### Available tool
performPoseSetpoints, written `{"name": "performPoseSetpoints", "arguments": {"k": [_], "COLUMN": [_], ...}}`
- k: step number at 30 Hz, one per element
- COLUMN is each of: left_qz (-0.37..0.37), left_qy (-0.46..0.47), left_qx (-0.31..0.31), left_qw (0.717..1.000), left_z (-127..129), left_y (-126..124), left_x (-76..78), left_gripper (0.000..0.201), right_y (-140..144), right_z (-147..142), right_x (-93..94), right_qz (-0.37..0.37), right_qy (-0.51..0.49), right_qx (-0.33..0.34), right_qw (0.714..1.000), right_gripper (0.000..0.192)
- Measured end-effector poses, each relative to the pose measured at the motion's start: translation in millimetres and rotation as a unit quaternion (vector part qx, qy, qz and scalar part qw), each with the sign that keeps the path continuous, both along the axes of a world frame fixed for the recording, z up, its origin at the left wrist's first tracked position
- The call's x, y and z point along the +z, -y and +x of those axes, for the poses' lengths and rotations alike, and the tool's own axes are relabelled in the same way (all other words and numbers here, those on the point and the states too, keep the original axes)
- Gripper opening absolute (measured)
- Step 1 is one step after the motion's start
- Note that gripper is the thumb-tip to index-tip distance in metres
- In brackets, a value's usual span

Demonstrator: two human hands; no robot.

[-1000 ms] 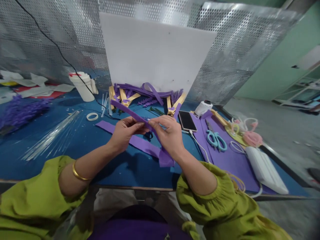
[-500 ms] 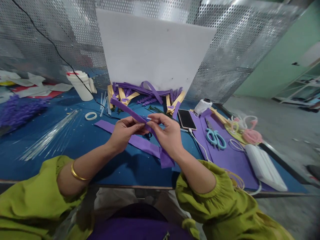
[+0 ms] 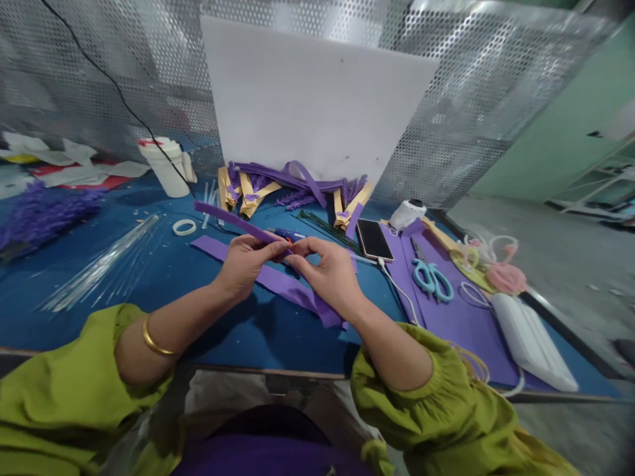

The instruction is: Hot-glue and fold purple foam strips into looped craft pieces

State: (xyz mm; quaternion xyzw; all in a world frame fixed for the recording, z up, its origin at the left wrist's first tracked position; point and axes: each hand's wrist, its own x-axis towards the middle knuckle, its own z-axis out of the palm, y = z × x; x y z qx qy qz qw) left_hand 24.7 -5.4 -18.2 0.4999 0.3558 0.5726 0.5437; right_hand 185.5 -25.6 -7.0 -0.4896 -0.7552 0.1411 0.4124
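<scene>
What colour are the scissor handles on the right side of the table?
Light teal, almost turquoise. The scissors lie on a purple sheet; the head view shows them.

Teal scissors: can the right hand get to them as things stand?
Probably yes: the scissors lie uncovered on the purple sheet beside the right hand, but it pinches the purple strip.

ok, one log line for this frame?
left hand: pinching purple strip | right hand: pinching same strip | strip: above blue table

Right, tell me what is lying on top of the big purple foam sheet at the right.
On the purple foam sheet lie teal-handled scissors and a white charging cable crossing its near edge. A long white plastic case covers its right edge; whatever lies beneath cannot be seen.
</scene>
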Motion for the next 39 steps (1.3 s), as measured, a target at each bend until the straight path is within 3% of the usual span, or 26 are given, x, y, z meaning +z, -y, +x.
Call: {"name": "performPoseSetpoints", "arguments": {"k": [3, 8, 13, 17, 21, 24, 27, 34, 39], "left_qz": [-0.030, -0.057, -0.085, -0.090, -0.101, -0.112, -0.126, -0.176, -0.157], "left_qy": [0.027, 0.087, 0.121, 0.161, 0.173, 0.196, 0.213, 0.224, 0.232], "left_qx": [-0.005, 0.039, 0.026, 0.083, 0.083, 0.122, 0.152, 0.145, 0.162], "left_qw": [0.999, 0.994, 0.989, 0.979, 0.976, 0.967, 0.957, 0.947, 0.946], "left_z": [-1, -2, -5, -10, -16, -22, -27, -31, -33], "left_y": [-3, -7, -11, -19, -24, -28, -32, -35, -35], "left_x": [0.9, 1.3, 2.3, 3.4, 7.4, 13.7, 19.8, 23.6, 25.5], "left_gripper": [0.024, 0.029, 0.030, 0.024, 0.014, 0.004, 0.011, 0.029, 0.013], "right_y": [0, 0, 1, 0, -1, -2, -2, -3, -3], "right_z": [0, 2, 1, 1, 1, 2, 2, 2, 3], "right_x": [0.3, -0.1, -0.2, 0.0, -0.5, -1.0, -1.7, -3.8, -4.0], "right_qz": [0.017, 0.019, 0.027, 0.023, 0.010, 0.010, 0.008, 0.016, 0.010], "right_qy": [0.003, 0.008, 0.019, 0.024, 0.023, 0.026, 0.034, 0.033, 0.027], "right_qx": [-0.001, -0.014, -0.007, -0.016, -0.026, -0.030, -0.024, -0.009, -0.007], "right_qw": [1.000, 1.000, 0.999, 0.999, 0.999, 0.999, 0.999, 0.999, 1.000], "right_gripper": [0.017, 0.016, 0.017, 0.016, 0.016, 0.016, 0.017, 0.014, 0.016]}}
